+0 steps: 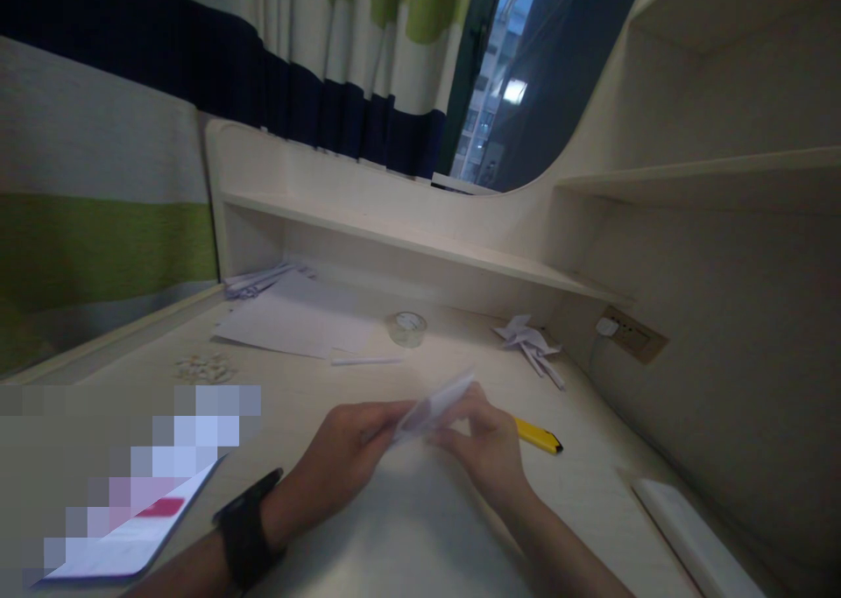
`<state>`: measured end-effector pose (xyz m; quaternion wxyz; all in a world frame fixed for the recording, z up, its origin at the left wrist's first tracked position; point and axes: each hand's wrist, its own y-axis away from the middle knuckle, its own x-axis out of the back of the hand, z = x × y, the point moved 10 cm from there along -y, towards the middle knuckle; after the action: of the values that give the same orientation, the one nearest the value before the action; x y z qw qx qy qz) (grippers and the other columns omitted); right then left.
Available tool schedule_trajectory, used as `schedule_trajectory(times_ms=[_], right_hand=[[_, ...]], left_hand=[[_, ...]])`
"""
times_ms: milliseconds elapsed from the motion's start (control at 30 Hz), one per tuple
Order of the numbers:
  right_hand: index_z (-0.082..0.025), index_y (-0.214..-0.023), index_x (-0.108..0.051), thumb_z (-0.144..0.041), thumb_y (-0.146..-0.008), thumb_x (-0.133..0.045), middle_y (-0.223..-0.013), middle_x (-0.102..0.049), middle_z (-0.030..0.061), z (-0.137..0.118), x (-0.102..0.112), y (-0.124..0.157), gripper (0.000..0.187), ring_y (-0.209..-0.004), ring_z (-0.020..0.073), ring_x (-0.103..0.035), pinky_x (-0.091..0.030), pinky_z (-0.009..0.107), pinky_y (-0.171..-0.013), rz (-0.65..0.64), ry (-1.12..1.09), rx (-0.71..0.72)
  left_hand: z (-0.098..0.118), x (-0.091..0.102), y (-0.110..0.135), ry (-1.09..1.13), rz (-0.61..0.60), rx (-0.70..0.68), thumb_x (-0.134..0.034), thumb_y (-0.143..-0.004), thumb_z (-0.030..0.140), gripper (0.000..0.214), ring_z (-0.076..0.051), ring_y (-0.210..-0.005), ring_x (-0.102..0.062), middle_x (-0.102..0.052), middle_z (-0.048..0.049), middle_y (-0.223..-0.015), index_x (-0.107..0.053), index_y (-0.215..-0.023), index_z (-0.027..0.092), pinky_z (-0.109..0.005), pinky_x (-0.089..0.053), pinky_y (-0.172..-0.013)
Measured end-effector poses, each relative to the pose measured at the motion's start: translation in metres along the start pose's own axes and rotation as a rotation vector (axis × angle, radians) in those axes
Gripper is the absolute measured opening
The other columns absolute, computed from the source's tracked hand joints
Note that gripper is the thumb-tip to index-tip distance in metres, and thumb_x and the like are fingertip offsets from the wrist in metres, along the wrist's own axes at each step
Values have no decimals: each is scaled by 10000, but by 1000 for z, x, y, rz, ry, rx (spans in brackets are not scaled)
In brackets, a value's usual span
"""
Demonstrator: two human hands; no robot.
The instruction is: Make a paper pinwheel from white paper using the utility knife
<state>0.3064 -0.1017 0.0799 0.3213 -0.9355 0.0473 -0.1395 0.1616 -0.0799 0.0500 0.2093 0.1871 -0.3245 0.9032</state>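
A folded piece of white paper (441, 400) is held up over the desk, tilted with its right end higher. My left hand (351, 449) pinches its left end between thumb and fingers; a black watch sits on that wrist. At the paper's right side, my right hand (483, 440) is closed on it with thumb and fingertips. Just beyond the right hand lies a yellow utility knife (539, 436), its near end hidden behind the hand. A thin white paper stick (366, 361) rests on the desk behind the paper.
A roll of clear tape (407, 328) stands mid-desk. White sheets (295, 318) lie back left, with rubber bands (205, 368) nearer. Paper pinwheels (527, 340) with sticks lie back right. A partly pixelated tablet (131, 545) is front left; a white box-like object (689, 532) is front right.
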Motion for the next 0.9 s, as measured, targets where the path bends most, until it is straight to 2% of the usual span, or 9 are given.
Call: schedule_trajectory(times_ms=[200,367,600,900], right_hand=[[-241,-620,-680,-255,-617,-826,-698,-624,13,3,0,1,146,-708,188,-553,-429,323,-671,0,5,-13],[-245,-619,-683,-274,-622,-823,-675,-624,10,0,1,0,144,-716,192,-547,-424,324,-678,11,2,13],[-243,-614,-680,-270,-624,-822,-670,-622,8,-2,0,0,145,-704,189,-550,-425,320,-667,5,12,11],[-246,-609,-679,-284,-624,-822,-652,-613,4,1,1,0,149,-695,188,-548,-428,321,-659,10,20,18]], left_hand=[[-2,-1,0,13,-8,30,-512,-880,181,279,-165,-761,-657,-728,6,-871,-694,-1079,254,-272,-489,-754],[-1,1,0,33,16,35,-532,-868,184,270,-179,-846,-657,-724,-14,-956,-692,-1078,243,-268,-479,-769],[-3,0,0,-6,-5,40,-509,-890,282,234,-170,-689,-633,-720,-7,-801,-727,-949,217,-258,-475,-679],[-5,0,0,-13,-4,56,-498,-867,228,244,-174,-700,-633,-711,6,-775,-726,-953,236,-246,-472,-667]])
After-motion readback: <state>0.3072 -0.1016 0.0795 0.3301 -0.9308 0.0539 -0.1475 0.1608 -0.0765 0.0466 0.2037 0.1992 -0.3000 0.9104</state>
